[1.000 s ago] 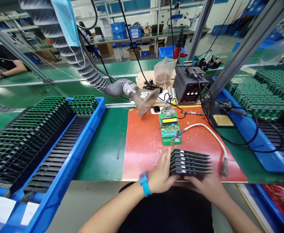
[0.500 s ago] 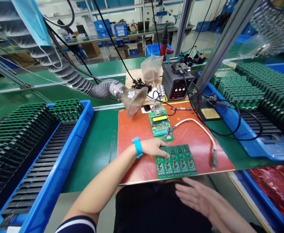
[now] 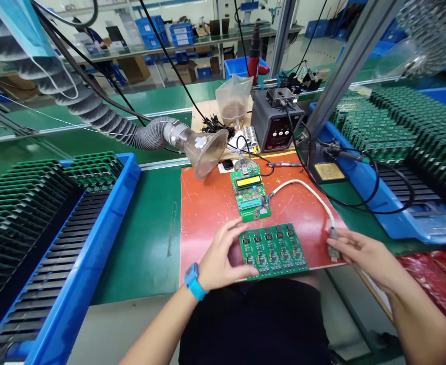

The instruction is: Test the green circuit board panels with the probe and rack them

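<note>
A green circuit board panel [image 3: 274, 251] with a row of small digit displays lies flat on the red mat [image 3: 207, 223] near its front edge. At its left side is my left hand [image 3: 225, 256], thumb and fingers spread apart around the panel's left edge. My right hand [image 3: 357, 248] pinches the grey connector [image 3: 334, 247] at the end of a white cable [image 3: 314, 191]. That cable runs to a green programmer board [image 3: 250, 195], which has a lit yellow screen and a teal socket and lies just beyond the panel.
Blue trays of upright boards stand left [image 3: 112, 213] and right [image 3: 378, 213]. A fume extractor nozzle [image 3: 207, 152] hangs over the mat's back left. A soldering station [image 3: 274, 121] and a yellow sponge holder [image 3: 327, 172] stand behind, with black cables looping at right.
My right hand has moved from below the table edge up to the cable's connector and closed on it. My left hand has shifted from the panel's top left corner down its left edge, thumb spread.
</note>
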Motion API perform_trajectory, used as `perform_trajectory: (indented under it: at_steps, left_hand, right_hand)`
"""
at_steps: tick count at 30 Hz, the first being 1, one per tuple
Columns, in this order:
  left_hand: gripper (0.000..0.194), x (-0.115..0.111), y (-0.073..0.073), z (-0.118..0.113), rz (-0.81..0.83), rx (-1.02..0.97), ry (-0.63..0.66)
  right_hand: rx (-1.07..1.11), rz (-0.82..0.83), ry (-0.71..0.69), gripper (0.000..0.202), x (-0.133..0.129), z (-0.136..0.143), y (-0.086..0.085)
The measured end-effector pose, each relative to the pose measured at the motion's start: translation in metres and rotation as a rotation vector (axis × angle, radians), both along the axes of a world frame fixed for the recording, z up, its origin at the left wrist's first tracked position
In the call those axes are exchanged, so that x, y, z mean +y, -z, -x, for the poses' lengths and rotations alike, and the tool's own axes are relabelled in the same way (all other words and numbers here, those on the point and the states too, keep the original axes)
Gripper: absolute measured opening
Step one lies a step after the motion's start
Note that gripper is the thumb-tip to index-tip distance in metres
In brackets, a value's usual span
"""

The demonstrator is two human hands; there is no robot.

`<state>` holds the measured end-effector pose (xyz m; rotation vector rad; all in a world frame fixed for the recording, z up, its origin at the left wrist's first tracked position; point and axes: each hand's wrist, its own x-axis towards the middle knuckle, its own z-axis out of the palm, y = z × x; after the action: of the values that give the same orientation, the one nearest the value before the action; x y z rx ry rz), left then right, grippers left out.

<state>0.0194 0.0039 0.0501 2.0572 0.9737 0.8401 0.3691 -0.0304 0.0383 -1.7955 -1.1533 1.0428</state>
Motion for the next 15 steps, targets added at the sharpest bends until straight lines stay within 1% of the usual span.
perform_trajectory:
  at_steps: [2,3,4,6,9,12,15]
  left_hand:
    - [0.109,-0.014,0.012,0.004,-0.050,0.043,0.051]
    - [0.113,-0.018,0.017,0.005,-0.059,0.076,0.068]
    - [0.113,-0.021,0.020,0.004,-0.064,0.106,0.076]
    - [0.105,-0.022,0.024,0.003,-0.066,0.139,0.073]
    - [0.096,-0.020,0.023,0.001,-0.076,0.132,0.068]
    - [0.095,-0.019,0.022,0.001,-0.085,0.120,0.064]
    - [0.096,-0.019,0.024,0.001,-0.084,0.121,0.059]
  right_hand:
    - [0.318,0.063,-0.035,0.048,-0.002,0.012,-0.012]
    - [0.421,0.051,-0.027,0.046,-0.003,0.019,-0.017]
    - [0.477,0.017,-0.010,0.046,-0.004,0.026,-0.021]
    - [0.493,-0.047,0.017,0.046,-0.007,0.038,-0.025]
    - [0.460,-0.129,0.004,0.050,-0.013,0.052,-0.025]
    - [0.436,-0.216,-0.038,0.055,-0.018,0.060,-0.023]
    - [0.337,-0.294,-0.049,0.049,-0.024,0.064,-0.018]
